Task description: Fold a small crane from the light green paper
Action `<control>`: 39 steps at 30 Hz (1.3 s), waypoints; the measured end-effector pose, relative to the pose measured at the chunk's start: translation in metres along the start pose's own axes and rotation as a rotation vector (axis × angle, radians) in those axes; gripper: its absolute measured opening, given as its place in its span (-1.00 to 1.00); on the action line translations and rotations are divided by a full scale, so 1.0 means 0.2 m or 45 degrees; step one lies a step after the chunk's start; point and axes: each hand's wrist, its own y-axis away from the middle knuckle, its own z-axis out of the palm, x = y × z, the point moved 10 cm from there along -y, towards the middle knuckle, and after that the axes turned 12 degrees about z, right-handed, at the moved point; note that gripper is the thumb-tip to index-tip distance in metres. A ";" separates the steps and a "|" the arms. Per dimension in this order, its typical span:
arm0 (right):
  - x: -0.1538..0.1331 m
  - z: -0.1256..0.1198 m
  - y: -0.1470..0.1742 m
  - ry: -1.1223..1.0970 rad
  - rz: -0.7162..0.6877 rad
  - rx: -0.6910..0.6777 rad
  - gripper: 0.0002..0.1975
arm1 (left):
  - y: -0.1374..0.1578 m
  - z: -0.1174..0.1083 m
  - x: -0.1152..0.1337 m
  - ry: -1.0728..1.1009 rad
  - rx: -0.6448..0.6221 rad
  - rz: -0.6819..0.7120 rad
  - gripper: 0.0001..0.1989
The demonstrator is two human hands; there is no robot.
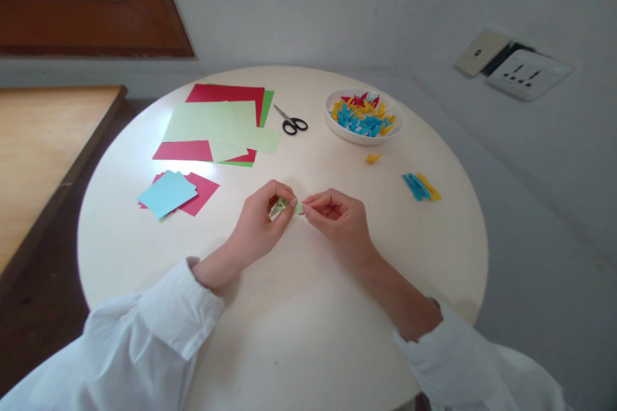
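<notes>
There's a big round white bench (289, 340) here. Over it, the left hand (263, 218) pinches one end of a small green folded paper (299, 208) with its thumb and finger. The right hand (343, 221) pinches the other end, so the paper sits right between the two, touching both. I think it is very light, and a bit stiff where it is folded. It could crumple or rip if pulled hard, so soft fingertips on its edges look like the best way to hold it.

Wall socket (530, 74), frame (139, 16) (brown), wooden tabletop (48, 141)
</notes>
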 end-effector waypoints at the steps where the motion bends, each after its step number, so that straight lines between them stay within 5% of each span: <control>1: 0.00 0.00 0.00 0.002 0.003 -0.003 -0.88 | 0.00 0.00 0.00 -0.010 -0.002 -0.001 -0.92; 39: 0.03 0.02 -0.01 0.008 0.019 -0.062 -0.80 | 0.01 -0.01 -0.05 -0.069 0.011 -0.041 -0.93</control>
